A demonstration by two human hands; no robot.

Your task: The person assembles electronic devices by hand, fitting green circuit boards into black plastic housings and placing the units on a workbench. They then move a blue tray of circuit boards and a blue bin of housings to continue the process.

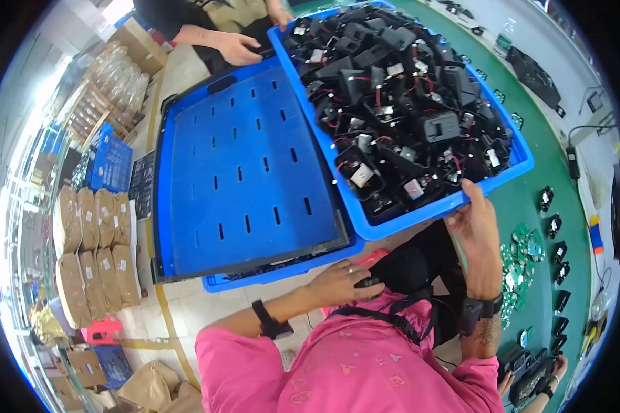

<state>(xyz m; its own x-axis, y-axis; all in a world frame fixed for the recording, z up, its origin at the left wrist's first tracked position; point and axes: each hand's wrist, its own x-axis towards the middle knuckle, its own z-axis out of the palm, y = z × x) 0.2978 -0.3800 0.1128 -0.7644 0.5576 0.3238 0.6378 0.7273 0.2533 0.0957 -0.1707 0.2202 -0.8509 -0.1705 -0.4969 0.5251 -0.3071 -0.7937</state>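
A blue plastic tray (pixel 420 224) heaped with black plastic housings (pixel 442 127), red wires and small silvery pieces among them, is tilted at the upper right. My right hand (pixel 477 219) grips its near rim, thumb over the edge. In front of my waist, my left hand (pixel 343 283) has its fingers curled at a small dark thing (pixel 367 281) that I cannot make out. Left of the heaped tray lies a blue slotted panel with a black border (pixel 241 148), over another blue tray (pixel 289 270) that shows dark contents along its near edge.
Across from me, a person's hand (pixel 240 48) is near the panel; their other is at the tray's far corner. The green table (pixel 554 158) holds green circuit boards (pixel 520 268) and a row of black parts (pixel 561 272). Brown sacks (pixel 96 255) stand left; another person's hands work lower right.
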